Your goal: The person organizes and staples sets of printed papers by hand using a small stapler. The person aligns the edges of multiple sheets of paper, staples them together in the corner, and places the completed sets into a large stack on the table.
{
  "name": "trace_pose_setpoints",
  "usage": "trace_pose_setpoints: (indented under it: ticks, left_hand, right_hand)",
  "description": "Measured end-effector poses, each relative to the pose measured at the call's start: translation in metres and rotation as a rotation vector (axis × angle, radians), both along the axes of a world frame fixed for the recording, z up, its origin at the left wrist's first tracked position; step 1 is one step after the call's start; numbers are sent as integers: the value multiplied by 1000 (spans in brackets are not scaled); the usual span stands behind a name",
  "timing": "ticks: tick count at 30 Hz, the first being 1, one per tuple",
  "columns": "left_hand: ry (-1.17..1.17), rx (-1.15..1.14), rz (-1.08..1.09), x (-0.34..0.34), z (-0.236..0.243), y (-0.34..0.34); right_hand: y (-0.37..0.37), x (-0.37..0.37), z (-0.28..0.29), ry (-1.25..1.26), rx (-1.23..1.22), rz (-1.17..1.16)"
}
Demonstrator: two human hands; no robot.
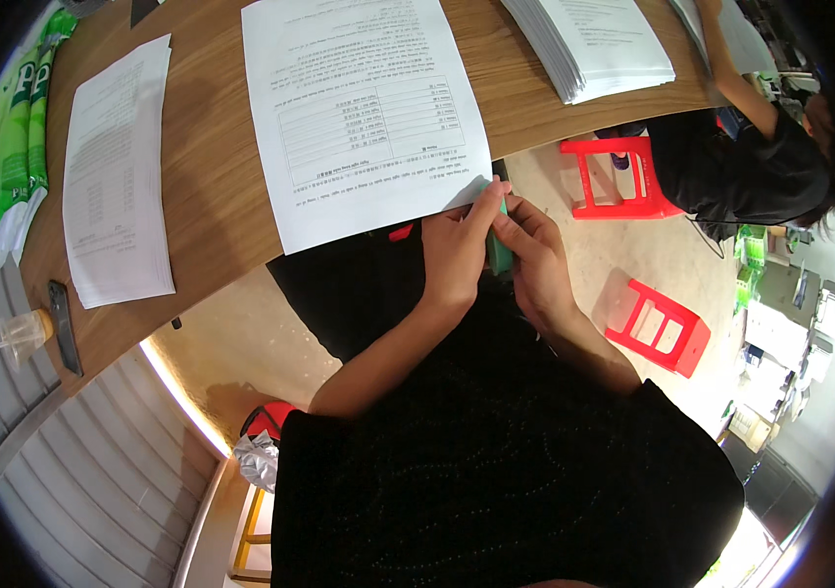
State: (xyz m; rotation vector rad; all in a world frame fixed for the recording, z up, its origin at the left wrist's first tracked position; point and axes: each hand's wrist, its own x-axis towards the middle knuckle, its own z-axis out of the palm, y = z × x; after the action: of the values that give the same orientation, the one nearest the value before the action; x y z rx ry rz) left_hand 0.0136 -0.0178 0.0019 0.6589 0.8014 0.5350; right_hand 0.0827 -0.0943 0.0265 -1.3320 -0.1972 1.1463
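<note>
Printed sheets of paper (368, 211) with a table of text lie on the wooden table, their near right corner reaching past its edge. At that corner my left hand (455, 250) is closed, thumb and fingers pinching the paper. My right hand (540, 255) is right beside it, its fingers wrapped round a green stapler (500, 253). Most of the stapler is hidden between the two hands, so its jaws do not show. The thumbs nearly meet at the paper's corner.
On the wooden table (207, 186) are a printed stack (119, 186) at left, a thick paper stack (599, 49) at far right, green packages (21, 137), a phone (65, 326) and a plastic cup (21, 335). Red stools (661, 328) and another person (741, 167) are at right.
</note>
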Motion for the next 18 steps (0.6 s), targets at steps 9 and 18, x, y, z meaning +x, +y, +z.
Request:
trace_pose_setpoints:
  ticks: [9, 18]
  left_hand:
    - [-78, 7, -94, -4, 8, 14]
    - [-63, -76, -148, -32, 26, 22]
  right_hand:
    - [-14, 19, 30, 118, 14, 67]
    - [44, 73, 40, -1501, -43, 108]
